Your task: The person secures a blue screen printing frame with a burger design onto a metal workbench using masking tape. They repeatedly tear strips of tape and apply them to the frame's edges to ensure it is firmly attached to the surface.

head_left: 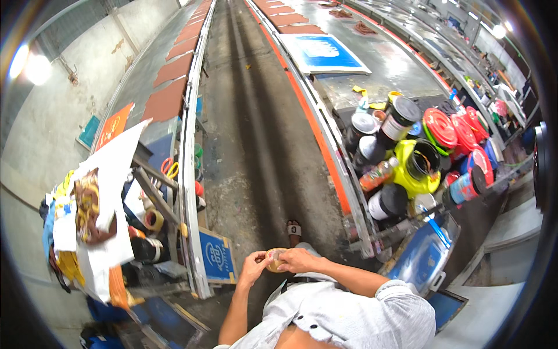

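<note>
At waist height in front of me, a roll of tan tape (273, 253) is held between both hands. My left hand (254, 266) has its fingertips closed at the roll's left side; my right hand (296, 259) grips it from the right, with fingers over its face. Below them are my light grey shirt and a sandaled foot (294, 228) on the floor.
An aisle (264, 145) runs between long printing tables (401, 81) with brown panels (172, 74). Paint containers (425, 171) crowd the right table's end. A white sheet (107, 232), scissors (170, 168) and cans lie at the left. A blue screen frame (215, 263) leans low left.
</note>
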`<action>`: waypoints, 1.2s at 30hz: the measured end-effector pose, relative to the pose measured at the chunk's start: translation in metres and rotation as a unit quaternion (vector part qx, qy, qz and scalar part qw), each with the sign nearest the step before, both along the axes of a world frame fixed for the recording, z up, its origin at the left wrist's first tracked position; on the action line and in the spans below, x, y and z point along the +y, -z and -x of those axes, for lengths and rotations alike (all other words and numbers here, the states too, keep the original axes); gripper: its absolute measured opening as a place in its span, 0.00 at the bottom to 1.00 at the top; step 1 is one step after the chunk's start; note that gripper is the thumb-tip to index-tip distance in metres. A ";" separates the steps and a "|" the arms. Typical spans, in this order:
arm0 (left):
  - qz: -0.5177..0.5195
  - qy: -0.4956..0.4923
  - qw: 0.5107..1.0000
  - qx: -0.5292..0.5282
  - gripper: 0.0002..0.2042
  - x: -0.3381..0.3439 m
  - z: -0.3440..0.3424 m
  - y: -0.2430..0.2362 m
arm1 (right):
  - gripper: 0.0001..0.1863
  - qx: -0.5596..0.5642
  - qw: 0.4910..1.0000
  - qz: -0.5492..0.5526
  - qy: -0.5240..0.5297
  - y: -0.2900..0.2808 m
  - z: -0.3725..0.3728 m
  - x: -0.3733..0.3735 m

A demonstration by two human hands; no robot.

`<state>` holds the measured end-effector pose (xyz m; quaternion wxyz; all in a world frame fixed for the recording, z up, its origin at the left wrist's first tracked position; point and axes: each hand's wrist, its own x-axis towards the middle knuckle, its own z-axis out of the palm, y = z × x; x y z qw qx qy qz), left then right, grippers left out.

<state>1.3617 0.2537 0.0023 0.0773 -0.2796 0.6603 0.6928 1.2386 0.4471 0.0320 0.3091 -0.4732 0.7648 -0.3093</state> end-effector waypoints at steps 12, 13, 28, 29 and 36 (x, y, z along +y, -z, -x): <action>-0.076 -0.088 0.992 0.047 0.17 -0.119 0.313 -0.040 | 0.17 0.016 0.999 0.037 0.016 -0.049 0.319 -0.135; -0.079 -0.088 0.992 0.052 0.17 -0.132 0.336 -0.037 | 0.17 0.020 0.999 0.043 0.024 -0.048 0.342 -0.147; -0.211 0.023 0.975 0.058 0.13 -0.287 0.800 -0.077 | 0.13 0.188 0.877 0.270 0.350 -0.100 0.694 -0.277; -0.205 0.039 0.977 0.049 0.13 -0.294 0.825 -0.086 | 0.13 0.209 0.821 0.274 0.456 -0.099 0.716 -0.272; -0.172 0.128 0.975 0.052 0.13 -0.316 0.978 -0.090 | 0.18 -0.072 0.346 0.145 0.924 0.066 0.834 -0.142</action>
